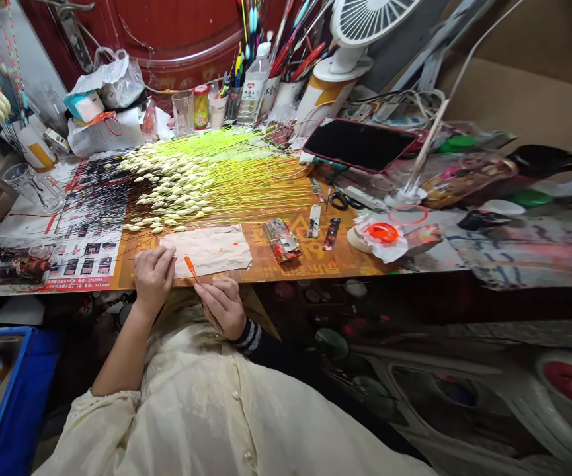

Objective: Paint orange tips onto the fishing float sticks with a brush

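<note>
The person's right hand (221, 307) is closed in a pinch on a slender orange tapered stick (191, 268), whose tip points up and away from the hand. The left hand (154, 277) is curled almost closed, its fingers (165, 259) resting at the near edge of a crumpled cream paper sheet (206, 251); whether it grips anything thin, I cannot tell. Both hands are at the front edge of the orange printed bench (310, 264), close together but apart, with the sheet just beyond and between them. The sheet bears small orange smears.

Just beyond the sheet lie many pale spindle-shaped float bodies (174, 188) on long thin neon yellow-green stems (246, 165), fanned out side by side. To the right of the sheet are a red-and-black printed packet (282, 241), black-handled scissors (339, 200), and an orange-filled lid on white tissue (381, 233). Farther right and beyond it, a black phone in a red case (358, 145) lies tilted. Beyond the sheet stands a clear plastic water bottle (253, 86).
</note>
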### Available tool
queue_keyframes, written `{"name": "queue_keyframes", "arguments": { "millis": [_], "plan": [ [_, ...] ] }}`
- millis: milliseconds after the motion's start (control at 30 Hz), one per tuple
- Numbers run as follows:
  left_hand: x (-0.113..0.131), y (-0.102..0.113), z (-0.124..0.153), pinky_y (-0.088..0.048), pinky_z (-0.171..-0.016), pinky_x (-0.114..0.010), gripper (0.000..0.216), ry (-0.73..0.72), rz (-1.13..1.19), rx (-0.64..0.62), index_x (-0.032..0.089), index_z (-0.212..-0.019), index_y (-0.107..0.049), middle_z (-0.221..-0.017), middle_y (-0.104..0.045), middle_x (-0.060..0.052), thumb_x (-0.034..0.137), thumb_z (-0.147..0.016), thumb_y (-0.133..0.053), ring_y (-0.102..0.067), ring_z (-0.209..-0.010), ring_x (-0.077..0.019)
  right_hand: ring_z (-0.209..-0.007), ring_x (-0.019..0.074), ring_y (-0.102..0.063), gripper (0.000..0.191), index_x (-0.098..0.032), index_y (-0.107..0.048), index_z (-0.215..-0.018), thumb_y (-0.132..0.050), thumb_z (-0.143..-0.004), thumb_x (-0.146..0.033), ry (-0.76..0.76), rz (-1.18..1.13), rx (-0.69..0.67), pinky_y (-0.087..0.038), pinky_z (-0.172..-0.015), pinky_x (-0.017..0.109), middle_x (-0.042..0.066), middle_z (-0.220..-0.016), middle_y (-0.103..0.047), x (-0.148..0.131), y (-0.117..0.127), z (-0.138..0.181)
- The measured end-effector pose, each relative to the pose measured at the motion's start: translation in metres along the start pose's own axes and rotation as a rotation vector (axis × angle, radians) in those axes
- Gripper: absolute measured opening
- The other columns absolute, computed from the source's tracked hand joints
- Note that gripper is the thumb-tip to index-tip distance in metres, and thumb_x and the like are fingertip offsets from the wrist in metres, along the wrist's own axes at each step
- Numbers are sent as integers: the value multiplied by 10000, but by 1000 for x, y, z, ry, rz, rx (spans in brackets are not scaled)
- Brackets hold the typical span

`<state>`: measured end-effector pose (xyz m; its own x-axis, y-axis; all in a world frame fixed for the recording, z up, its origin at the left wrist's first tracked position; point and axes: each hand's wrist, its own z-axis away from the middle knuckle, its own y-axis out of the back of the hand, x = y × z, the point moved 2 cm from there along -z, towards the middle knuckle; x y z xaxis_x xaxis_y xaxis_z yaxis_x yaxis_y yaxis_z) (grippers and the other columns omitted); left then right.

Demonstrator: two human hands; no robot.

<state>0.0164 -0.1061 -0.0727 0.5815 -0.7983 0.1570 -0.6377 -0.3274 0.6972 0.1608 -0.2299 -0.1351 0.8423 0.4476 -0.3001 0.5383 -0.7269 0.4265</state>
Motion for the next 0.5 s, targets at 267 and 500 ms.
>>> {"name": "queue_keyframes", "arguments": {
  "millis": [267,500],
  "plan": [
    [1,1,2,-402,-925,-385,282,-10,-16,9,227,-1216,-634,-1078,-700,-89,239,-952,-534,-613,-1003,-218,-967,198,-540,540,-202,-474,-1419,-543,-900,-73,21,2,-33,-466,-949,403,64,-1092,-714,-8,-4,-9],
    [0,1,4,-404,-937,-392,275,-2,-45,18,223,-1200,-645,-1075,-707,-89,235,-948,-535,-616,-1003,-221,-946,212,-571,496,-242,-522,-1384,-539,-912,-90,15,11,-36,-461,-921,411,60,-1110,-710,-8,-7,-9]
  ]
}}
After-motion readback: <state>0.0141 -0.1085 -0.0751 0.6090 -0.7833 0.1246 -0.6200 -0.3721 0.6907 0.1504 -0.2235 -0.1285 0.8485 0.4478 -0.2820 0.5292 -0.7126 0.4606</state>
